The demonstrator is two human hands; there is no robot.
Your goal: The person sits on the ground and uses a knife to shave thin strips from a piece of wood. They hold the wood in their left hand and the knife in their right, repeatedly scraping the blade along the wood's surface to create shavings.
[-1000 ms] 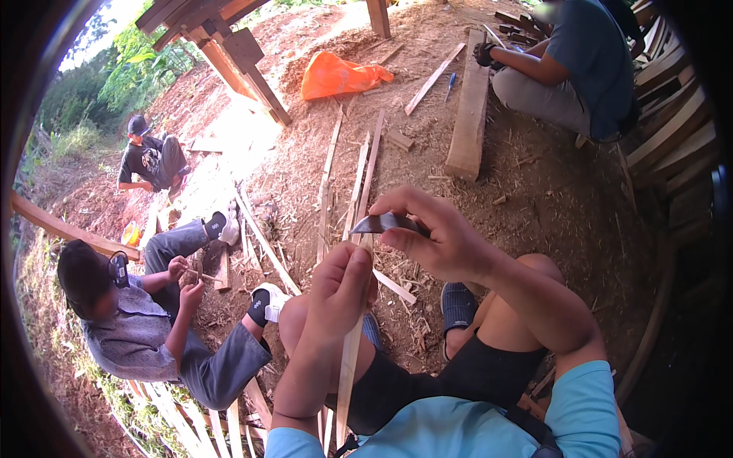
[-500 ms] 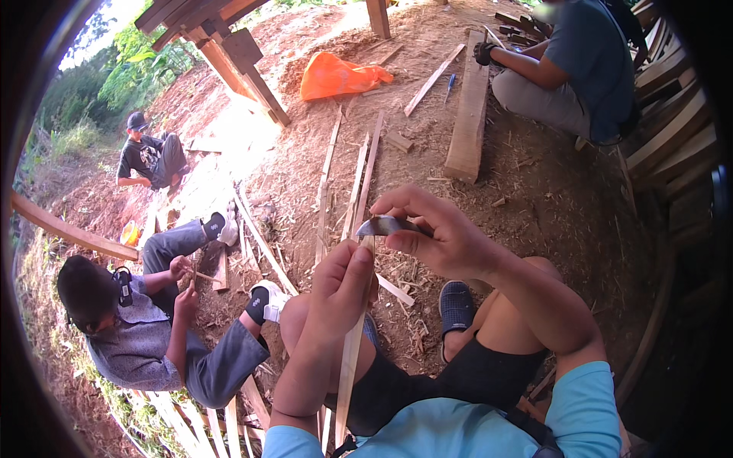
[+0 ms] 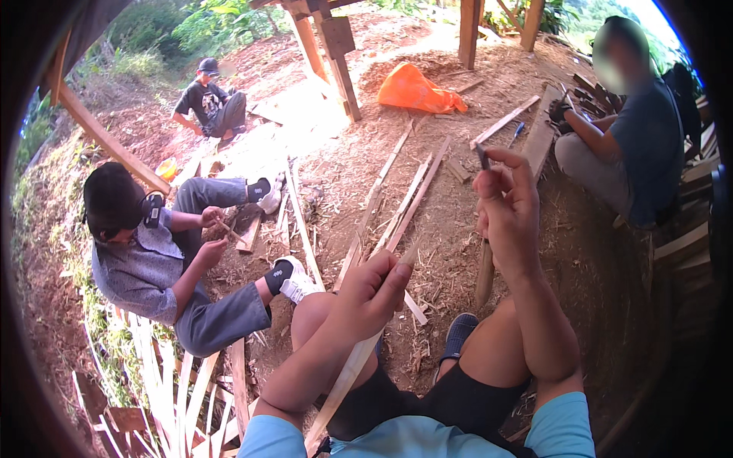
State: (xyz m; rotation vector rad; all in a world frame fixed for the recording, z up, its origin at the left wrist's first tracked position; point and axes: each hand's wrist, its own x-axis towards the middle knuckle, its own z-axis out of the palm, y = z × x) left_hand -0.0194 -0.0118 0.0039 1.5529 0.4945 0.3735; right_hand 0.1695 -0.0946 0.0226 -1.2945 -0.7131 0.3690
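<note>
My left hand [image 3: 372,299] is closed round a pale wooden strip [image 3: 345,380]. Its pointed upper end sticks out past my thumb, and the lower part runs down across my thigh toward my body. Raised to the right, my right hand [image 3: 510,210] grips a knife [image 3: 485,278]. A short dark piece of blade shows above the fingers, and the brown handle hangs below the hand; the middle is hidden by my fingers. Knife and strip are apart.
Long wooden strips [image 3: 391,200] and shavings litter the dirt ahead. An orange sack [image 3: 418,90] lies beyond, near a thick plank [image 3: 544,137]. One person [image 3: 137,267] sits close on my left, another [image 3: 645,145] to the right, a third [image 3: 210,103] farther back.
My right hand has lifted the knife off the strip and moved it up and right. The left hand still holds the strip, now slanting more to the right. The view has tilted up and turned left.
</note>
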